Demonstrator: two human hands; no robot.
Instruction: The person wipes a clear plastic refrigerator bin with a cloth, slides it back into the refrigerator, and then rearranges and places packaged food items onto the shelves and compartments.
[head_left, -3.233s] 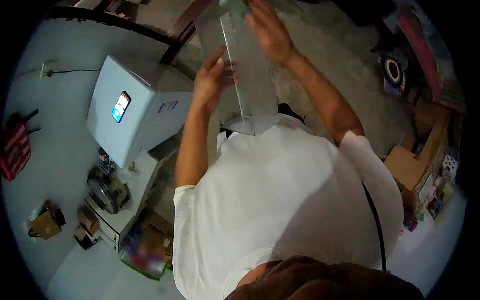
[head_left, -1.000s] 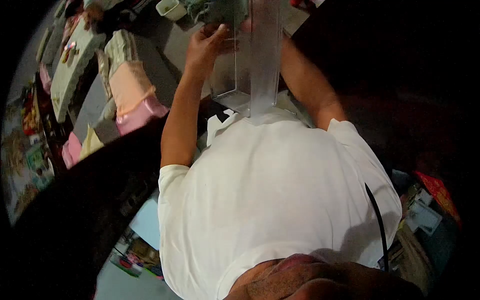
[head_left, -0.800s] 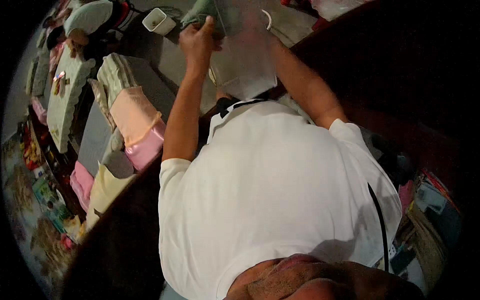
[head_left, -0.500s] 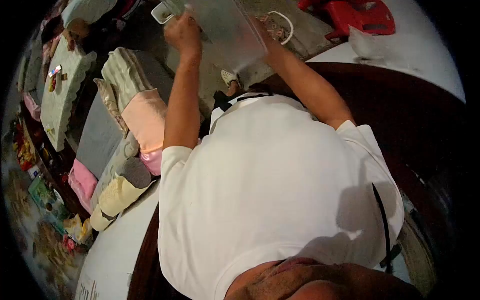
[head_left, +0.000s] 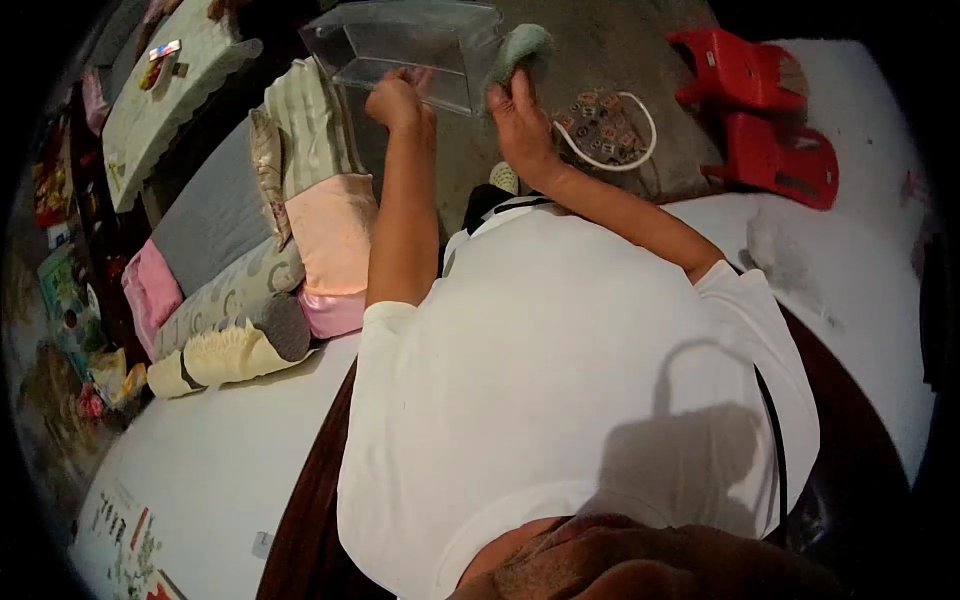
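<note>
At far left, a pale cloth with a scalloped edge (head_left: 150, 120) stretches away from you, with a grey upholstered seat (head_left: 205, 200) closer in. A green-and-cream striped cushion (head_left: 310, 130) and a peach fabric cushion with a glossy pink band (head_left: 330, 230) lie left of your left forearm.

Next along, just past your left knuckles, a clear, rectangular plastic box with thin, straight walls (head_left: 400, 45) hangs out in front of your body. Its long axis runs roughly crosswise, left to right before you, rather than out along your arms; which way its mouth faces is hard to tell. Your left hand (head_left: 398, 103) is the nearer of the two, clasped on the box's near edge, with a blur of fingers showing through the plastic.

To its right, your right hand (head_left: 525, 120) stands apart from the left, thumb and fingers gripping a wadded, pale green cloth (head_left: 522, 50). The cloth sits just beside the box's right end; whether the two touch, the view does not show. From your right hand, the box lies to the left and slightly beyond.

Farther right, past your right forearm, a dark, patterned, bag-like item with a white loop (head_left: 605, 125) rests on the floor near two red plastic stools (head_left: 765, 150).
</note>
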